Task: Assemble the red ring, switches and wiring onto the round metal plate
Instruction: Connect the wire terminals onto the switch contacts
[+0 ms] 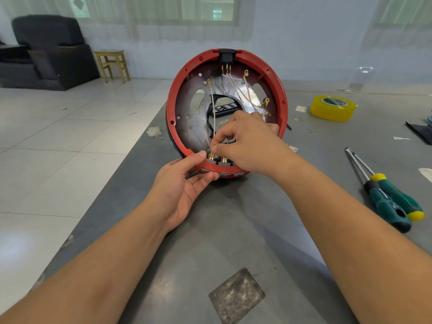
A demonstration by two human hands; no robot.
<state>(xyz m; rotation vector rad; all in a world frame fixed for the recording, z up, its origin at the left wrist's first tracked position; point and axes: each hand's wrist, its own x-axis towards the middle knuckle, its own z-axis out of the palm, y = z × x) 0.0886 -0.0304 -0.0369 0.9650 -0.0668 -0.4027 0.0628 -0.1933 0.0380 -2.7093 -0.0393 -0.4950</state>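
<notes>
The red ring [284,101] with the round metal plate [187,127] inside stands tilted on its edge on the desk [233,230]. The left hand [184,185] grips the ring's lower rim just beside the grey switches [223,163]. Just above them, the right hand [247,146] pinches a white wire [213,108]. Two screwdrivers [388,197] lie well to its right.

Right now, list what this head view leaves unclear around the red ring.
- Right hand covers the lower-right metal plate and where its pinched white wire ends.
- Third grey switch: behind that hand.
- Dark object through the plate's centre hole: mostly hidden.
- Yellow tape label: too small.
</notes>
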